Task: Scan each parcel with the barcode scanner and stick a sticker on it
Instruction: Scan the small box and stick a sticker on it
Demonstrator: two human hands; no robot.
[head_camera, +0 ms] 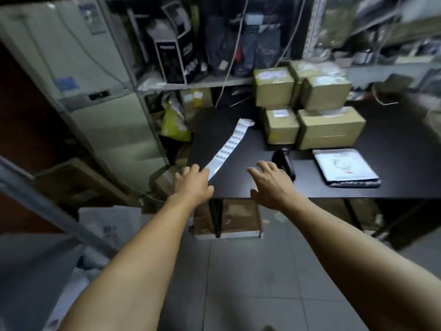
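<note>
No text is legible: the printing on the sticker strip (229,145), the labels on the cardboard parcels (274,88), the flat mailer (346,167) and the black carton (175,59) on the shelf are all blurred.

table (334,187) ahead, shelving (191,83) behind it and to its left. stacked parcels (307,103) at the table's back, two tiers. flat mailer (346,167) in front of the stack, toward the right. barcode scanner (285,161) just left of the mailer, in front of the stack. sticker strip (226,146) runs from mid-table to the near left edge. left hand (193,185) at the strip's near end (contact unclear). right hand (272,185) over the front edge, beside the scanner. box (229,218) under the table.
</note>
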